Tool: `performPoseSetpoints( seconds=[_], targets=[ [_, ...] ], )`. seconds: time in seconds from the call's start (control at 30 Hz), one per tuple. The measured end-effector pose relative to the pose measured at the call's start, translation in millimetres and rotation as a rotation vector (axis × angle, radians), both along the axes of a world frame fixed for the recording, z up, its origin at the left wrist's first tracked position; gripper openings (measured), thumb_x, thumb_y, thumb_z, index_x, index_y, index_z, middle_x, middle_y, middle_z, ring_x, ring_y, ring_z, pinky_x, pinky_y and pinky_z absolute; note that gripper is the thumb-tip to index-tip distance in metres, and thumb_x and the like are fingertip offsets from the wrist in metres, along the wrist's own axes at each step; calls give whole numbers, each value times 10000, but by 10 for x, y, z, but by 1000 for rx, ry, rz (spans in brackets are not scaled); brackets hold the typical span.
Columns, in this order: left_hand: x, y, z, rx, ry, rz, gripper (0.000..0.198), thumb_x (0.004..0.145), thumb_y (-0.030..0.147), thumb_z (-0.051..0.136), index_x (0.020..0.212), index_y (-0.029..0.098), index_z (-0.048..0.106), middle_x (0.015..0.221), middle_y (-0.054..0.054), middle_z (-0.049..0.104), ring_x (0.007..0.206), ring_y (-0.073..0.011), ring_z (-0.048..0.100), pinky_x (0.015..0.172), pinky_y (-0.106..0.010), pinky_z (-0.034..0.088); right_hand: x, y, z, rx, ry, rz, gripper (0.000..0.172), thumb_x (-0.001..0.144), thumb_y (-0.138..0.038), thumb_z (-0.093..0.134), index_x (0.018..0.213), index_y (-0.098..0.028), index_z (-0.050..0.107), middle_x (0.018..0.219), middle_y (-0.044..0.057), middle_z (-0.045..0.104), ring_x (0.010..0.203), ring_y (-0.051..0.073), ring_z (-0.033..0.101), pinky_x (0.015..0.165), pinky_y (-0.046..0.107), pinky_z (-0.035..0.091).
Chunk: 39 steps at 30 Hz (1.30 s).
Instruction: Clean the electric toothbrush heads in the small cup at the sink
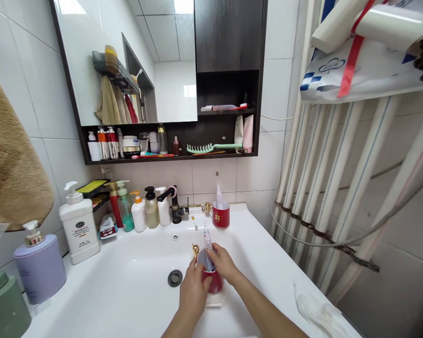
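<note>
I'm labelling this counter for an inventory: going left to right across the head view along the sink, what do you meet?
Green bottle, purple pump bottle, white pump bottle, black faucet, red cup held between left hand and right hand, white cloth.

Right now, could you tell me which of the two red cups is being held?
The front red cup, over the sink by the drain: the left hand and right hand clasp it. The back red cup stands untouched by the tap.
</note>
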<state>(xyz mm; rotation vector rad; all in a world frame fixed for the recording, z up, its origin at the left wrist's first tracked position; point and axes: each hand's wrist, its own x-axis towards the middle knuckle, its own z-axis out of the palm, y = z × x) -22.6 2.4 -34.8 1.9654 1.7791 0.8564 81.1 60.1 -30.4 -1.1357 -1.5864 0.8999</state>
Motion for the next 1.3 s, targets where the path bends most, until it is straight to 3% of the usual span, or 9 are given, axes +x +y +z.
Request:
performPoseSetpoints(
  seconds=[0.13,0.27,0.47,0.57,0.73,1.07,1.2,1.3],
  targets=[
    [-15,-36,15,74,-57,-57,166,590,167,391,738,190,461,1059,-40,416,956,-145,390,796,-255,296,9,-84,28,17,22,-46,275,616,-384,423,696,-152,546,586,16,575,542,137,502,504,241,369],
    [77,-41,190,128,-96,-165,148,594,143,386,715,188,458,1043,-45,419,902,-139,418,768,-258,320,157,-128,143,33,21,-129,276,619,-389,414,674,-153,545,561,13,573,518,134,496,491,238,365],
    [587,216,635,165,-58,-231,236,534,194,508,767,179,475,1013,-42,432,861,-157,437,740,-254,342,650,6,516,106,-40,-295,287,630,-387,385,717,-157,532,603,27,583,541,148,506,497,239,361],
    [861,408,763,163,-31,-236,299,507,223,547,791,158,483,1060,-69,399,846,-178,453,736,-272,349,881,137,652,124,-103,-397,283,626,-380,377,703,-155,530,570,33,574,514,156,500,477,244,347],
    [1158,688,756,157,4,-264,292,566,227,508,844,142,479,1111,-96,353,868,-180,449,748,-265,342,1126,348,673,102,-204,-543,271,624,-350,374,695,-150,542,554,47,568,530,172,506,467,241,328],
    [1435,1313,764,174,154,-250,245,644,165,392,874,135,470,1054,-114,389,852,-203,458,703,-309,364,1287,1042,654,12,-353,-690,325,672,-305,328,789,-101,552,715,133,593,659,206,535,523,257,340],
    [1421,1454,819,246,193,-258,264,682,121,311,907,149,447,1094,-95,373,983,-196,363,756,-302,338,1306,1317,676,-9,-379,-675,319,677,-297,338,802,-97,553,749,143,592,687,204,533,542,253,342],
    [1266,1501,858,334,208,-257,292,685,134,323,959,196,404,1166,-26,302,1071,-147,247,874,-286,226,1315,1475,675,-17,-376,-636,312,677,-301,348,797,-105,558,737,128,597,666,192,534,532,249,342]
  ],
)
